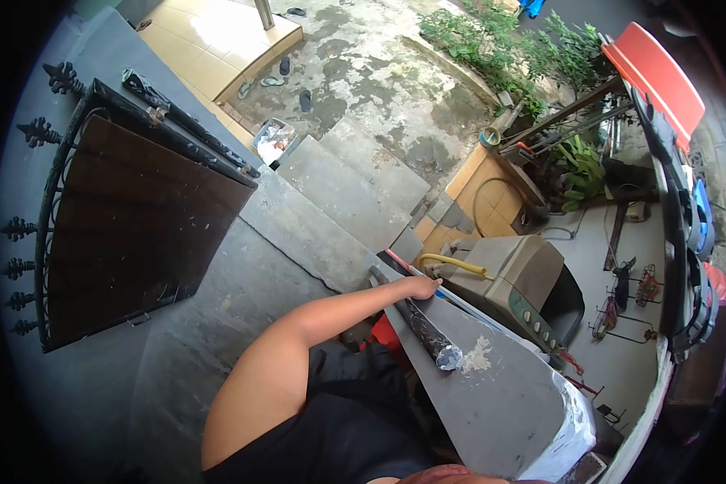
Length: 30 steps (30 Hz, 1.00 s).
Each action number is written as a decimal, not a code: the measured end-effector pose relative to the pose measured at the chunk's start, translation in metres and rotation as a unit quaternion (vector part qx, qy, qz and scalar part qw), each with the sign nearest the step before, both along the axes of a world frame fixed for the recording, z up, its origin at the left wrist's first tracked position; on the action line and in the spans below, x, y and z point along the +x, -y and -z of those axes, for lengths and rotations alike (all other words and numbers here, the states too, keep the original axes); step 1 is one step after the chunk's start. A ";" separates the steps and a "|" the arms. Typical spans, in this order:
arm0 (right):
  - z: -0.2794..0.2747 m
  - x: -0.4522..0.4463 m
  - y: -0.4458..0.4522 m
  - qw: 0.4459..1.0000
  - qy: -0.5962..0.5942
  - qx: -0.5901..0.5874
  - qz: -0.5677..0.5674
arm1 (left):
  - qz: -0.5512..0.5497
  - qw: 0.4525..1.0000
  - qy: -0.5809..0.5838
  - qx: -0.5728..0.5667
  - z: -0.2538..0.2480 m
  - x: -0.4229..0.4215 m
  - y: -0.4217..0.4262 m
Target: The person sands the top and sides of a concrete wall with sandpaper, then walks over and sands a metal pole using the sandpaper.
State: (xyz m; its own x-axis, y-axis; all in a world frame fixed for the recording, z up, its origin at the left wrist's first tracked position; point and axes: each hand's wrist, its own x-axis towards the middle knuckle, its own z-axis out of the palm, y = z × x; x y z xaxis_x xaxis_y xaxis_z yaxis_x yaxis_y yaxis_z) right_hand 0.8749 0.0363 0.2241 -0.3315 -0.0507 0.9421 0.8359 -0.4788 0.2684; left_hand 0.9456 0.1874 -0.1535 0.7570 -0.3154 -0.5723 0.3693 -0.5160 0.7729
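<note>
My left hand [423, 286] reaches across the top of a grey concrete ledge [500, 403] to its far edge. The fingers curl down over that edge and look closed, but what they hold is mostly hidden. A pink stick-like piece [398, 260] shows just beyond the wrist, and a thin blue and white strip [453, 303] runs along the edge past the fingers. Under my forearm lies a dark pipe [427, 332] with a silvery, crumpled end. My right hand is out of view.
Beyond the ledge stands a twin-tub washing machine [512, 278] with a yellow hose [456, 262]. At left is a dark metal gate [145, 214]. Concrete steps [355, 185] lead down to a container of white items [275, 142]. A red plastic basin [657, 77] sits upper right.
</note>
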 end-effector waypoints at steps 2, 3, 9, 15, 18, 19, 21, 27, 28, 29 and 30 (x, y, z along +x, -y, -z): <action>0.001 0.001 0.000 1.000 0.002 0.001 0.008 | -0.006 1.000 0.008 -0.003 -0.001 0.004 0.000; 0.001 0.002 -0.003 1.000 0.003 -0.001 0.011 | -0.009 1.000 -0.014 -0.002 0.005 0.008 0.000; 0.002 0.003 -0.005 1.000 0.019 0.001 0.014 | 0.039 0.998 -0.003 0.046 0.020 0.019 0.009; -0.002 0.002 0.002 1.000 0.008 0.000 0.029 | -0.003 0.996 -0.086 -0.039 -0.018 0.008 -0.011; -0.002 0.000 0.005 0.999 0.000 -0.003 0.041 | -0.046 0.999 0.002 -0.015 -0.013 0.008 -0.008; -0.002 0.000 0.006 0.999 -0.007 -0.006 0.042 | -0.046 0.999 -0.001 -0.021 -0.005 0.010 -0.007; -0.007 0.002 0.005 0.998 -0.022 -0.013 0.049 | -0.005 0.998 -0.054 -0.021 0.013 0.022 -0.007; -0.007 0.002 0.005 0.998 0.014 -0.012 0.052 | 0.036 0.998 -0.057 -0.014 0.004 0.031 0.000; -0.006 -0.001 0.005 0.998 0.019 -0.008 0.057 | -0.010 1.000 -0.024 -0.005 0.003 0.027 0.002; -0.008 -0.003 0.005 0.998 0.022 -0.006 0.062 | -0.054 0.995 -0.078 -0.012 -0.017 0.024 -0.003; -0.007 -0.005 0.003 0.997 0.026 -0.004 0.068 | -0.081 0.991 -0.102 -0.029 -0.017 0.021 -0.003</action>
State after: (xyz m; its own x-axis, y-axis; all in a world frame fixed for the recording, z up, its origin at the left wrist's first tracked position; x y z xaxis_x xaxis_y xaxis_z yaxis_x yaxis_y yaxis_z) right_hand 0.8703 0.0328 0.2315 -0.3828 0.0046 0.9238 0.7484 -0.5847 0.3131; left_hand 0.9663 0.1902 -0.1361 0.6706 -0.2361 -0.7032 0.5955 -0.3939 0.7001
